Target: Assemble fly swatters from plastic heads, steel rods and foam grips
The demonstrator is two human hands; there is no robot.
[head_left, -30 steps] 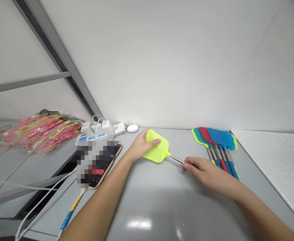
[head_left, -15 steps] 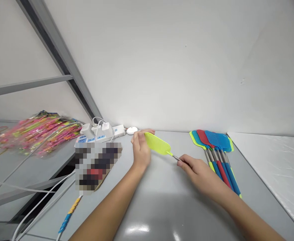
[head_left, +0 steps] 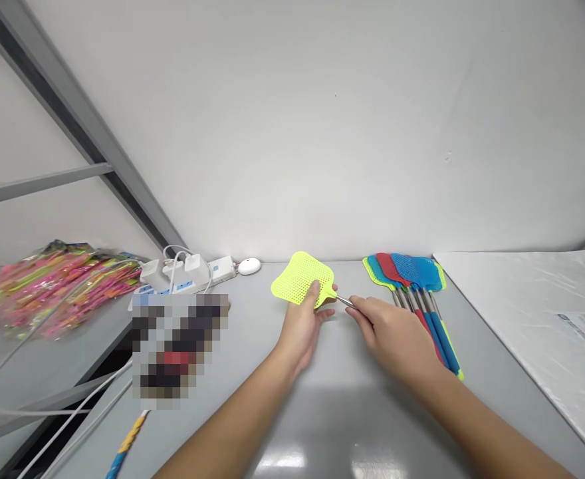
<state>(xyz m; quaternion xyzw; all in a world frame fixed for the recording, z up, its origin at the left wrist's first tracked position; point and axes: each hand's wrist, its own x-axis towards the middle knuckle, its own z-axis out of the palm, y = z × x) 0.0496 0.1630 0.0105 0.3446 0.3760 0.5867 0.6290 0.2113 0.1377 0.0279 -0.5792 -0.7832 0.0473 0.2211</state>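
A yellow-green fly swatter [head_left: 302, 276] is held above the grey table, its perforated head tilted up toward me. My left hand [head_left: 300, 329] grips the head near its neck, thumb on the front face and fingers behind. Around the thin metal shaft, my right hand [head_left: 389, 332] is closed; the handle is hidden under it. Right of that hand lies a fanned row of several fly swatters [head_left: 405, 268] in blue, red and yellow-green, heads toward the wall. My right forearm covers part of their handles.
At left, a power strip [head_left: 185, 286] carries white chargers and cables beside a white oval case [head_left: 249, 266]. A pixelated item [head_left: 180, 352] lies in front. Pink and yellow bagged goods [head_left: 68, 286] sit far left. White wrapped sheeting [head_left: 532, 306] covers the right side.
The swatter's head has turned from nearly edge-on to face me. My left hand has moved from its far end to near the neck. The camera view has shifted right.
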